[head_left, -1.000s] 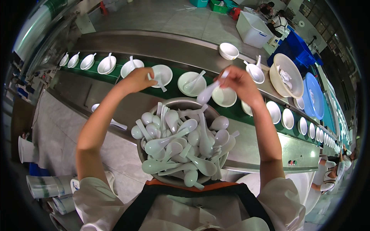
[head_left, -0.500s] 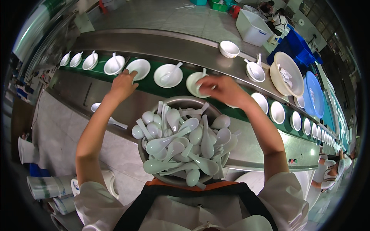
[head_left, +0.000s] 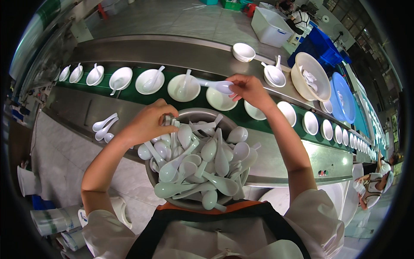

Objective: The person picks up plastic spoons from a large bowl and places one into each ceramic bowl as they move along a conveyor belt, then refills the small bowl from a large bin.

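My right hand [head_left: 248, 90] pinches a white spoon [head_left: 222, 87] by its bowl end, its handle pointing left. It is held over a white bowl [head_left: 221, 101] on the green belt. My left hand [head_left: 156, 118] is at the upper left rim of a metal basin [head_left: 152, 175] heaped with white spoons [head_left: 221, 162]. Its fingers are closed around a spoon handle [head_left: 174, 122] there. Left of that spot, a bowl with a spoon in it [head_left: 183, 88] sits on the belt, and more bowls with spoons [head_left: 149, 82] line up beyond it.
Bowls without spoons [head_left: 310, 123] run along the belt [head_left: 269, 125] to the right. Loose spoons [head_left: 105, 127] lie on the left metal ledge. On the far ledge stand a bowl [head_left: 244, 52], a bowl with spoons [head_left: 274, 77], a cream basin [head_left: 297, 88] and a blue basin [head_left: 335, 97].
The bowls on the belt have shifted left. My left hand has left a bowl and come back to the basin of spoons. My right hand now holds a spoon over another bowl.
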Demonstrator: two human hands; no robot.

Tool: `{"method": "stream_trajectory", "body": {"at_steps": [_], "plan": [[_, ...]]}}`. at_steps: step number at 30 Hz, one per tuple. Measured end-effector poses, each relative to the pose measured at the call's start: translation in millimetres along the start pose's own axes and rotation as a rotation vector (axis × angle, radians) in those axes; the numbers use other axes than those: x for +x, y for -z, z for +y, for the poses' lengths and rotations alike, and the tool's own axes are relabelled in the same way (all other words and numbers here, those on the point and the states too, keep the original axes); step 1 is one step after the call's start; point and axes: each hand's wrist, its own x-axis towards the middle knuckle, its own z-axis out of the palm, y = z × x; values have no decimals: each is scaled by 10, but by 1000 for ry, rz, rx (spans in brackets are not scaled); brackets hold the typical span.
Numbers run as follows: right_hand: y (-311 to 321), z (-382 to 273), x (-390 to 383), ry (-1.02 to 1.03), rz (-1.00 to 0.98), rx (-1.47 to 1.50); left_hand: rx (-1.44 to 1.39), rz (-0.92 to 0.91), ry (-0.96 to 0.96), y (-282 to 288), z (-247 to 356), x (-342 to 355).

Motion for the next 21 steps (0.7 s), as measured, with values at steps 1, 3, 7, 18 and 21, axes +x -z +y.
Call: {"method": "stream_trajectory", "body": {"at_steps": [1,3,7,18,21], "plan": [[-22,333,40,-87,40,76,-7,13,-9,-22,16,30],[-70,823,139,-250,111,227,-57,-36,-33,-58,27,94],[-236,726,13,-182,92,266,-222,-90,3,-56,-9,98],[-36,-583,-818,-28,-332,-829,-571,-401,299,65,65,218],[35,-688,-868,-24,-219,-613,-529,-422,230,114,170,248]]}}
